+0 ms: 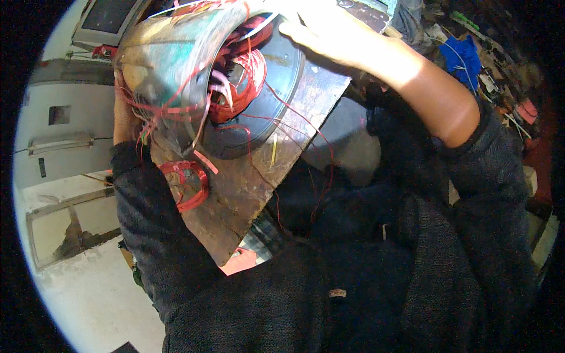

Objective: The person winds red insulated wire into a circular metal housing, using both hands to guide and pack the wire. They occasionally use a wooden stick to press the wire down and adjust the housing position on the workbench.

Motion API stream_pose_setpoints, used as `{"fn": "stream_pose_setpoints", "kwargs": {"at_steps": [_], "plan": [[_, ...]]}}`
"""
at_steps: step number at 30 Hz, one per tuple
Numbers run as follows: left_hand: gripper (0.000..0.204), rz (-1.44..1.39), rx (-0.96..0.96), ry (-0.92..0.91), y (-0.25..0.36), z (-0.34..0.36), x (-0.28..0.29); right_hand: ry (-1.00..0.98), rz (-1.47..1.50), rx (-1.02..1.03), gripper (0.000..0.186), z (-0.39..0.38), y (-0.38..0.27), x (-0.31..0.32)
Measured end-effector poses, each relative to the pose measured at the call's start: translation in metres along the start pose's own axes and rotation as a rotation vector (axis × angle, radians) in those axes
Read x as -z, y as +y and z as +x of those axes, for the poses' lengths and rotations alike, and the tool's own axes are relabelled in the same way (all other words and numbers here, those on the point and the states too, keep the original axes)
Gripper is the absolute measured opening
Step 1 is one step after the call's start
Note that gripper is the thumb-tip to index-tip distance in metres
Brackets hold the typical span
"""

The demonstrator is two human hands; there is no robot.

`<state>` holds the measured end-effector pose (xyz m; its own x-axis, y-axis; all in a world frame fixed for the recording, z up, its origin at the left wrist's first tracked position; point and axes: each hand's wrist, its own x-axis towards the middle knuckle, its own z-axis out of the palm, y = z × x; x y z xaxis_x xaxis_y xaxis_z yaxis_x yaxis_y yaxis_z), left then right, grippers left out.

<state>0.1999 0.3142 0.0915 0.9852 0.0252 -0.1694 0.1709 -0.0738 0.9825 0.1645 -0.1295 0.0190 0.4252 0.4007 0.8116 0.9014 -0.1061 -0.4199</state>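
Observation:
A large motor stator point(170, 65), a worn greenish cylinder, leans tilted and smeared by motion at the upper left. Red enamelled wire coils point(250, 79) fill its open end, with loose leads and a pale pink sleeve hanging out. My left hand point(122, 115) grips its left side, its fingers mostly hidden behind it. At the upper right of the stator's rim is my right hand point(303, 35); one digit reaches toward the rim, and strong glare washes out the other fingers. A dark round disc point(282, 100) lies under the stator on a worn wooden board point(229, 200).
Another red wire coil point(197, 185) lies on the board beside my left sleeve. Thin red wires trail over the board's edge toward my lap. A light grey cabinet point(70, 126) stands at the left. Clutter with a blue cloth or bag point(465, 62) covers the floor at the right.

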Motion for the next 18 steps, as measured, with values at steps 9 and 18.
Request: {"fn": "stream_pose_setpoints", "kwargs": {"at_steps": [9, 18], "plan": [[0.073, 0.185, -0.022, 0.191, 0.029, -0.007, 0.013, 0.12, 0.097, -0.118, 0.021, -0.015, 0.065, -0.016], [0.068, -0.117, -0.047, 0.0, 0.018, -0.026, 0.016, 0.229, 0.953, -0.297, 0.031, -0.007, 0.061, -0.002]]}}
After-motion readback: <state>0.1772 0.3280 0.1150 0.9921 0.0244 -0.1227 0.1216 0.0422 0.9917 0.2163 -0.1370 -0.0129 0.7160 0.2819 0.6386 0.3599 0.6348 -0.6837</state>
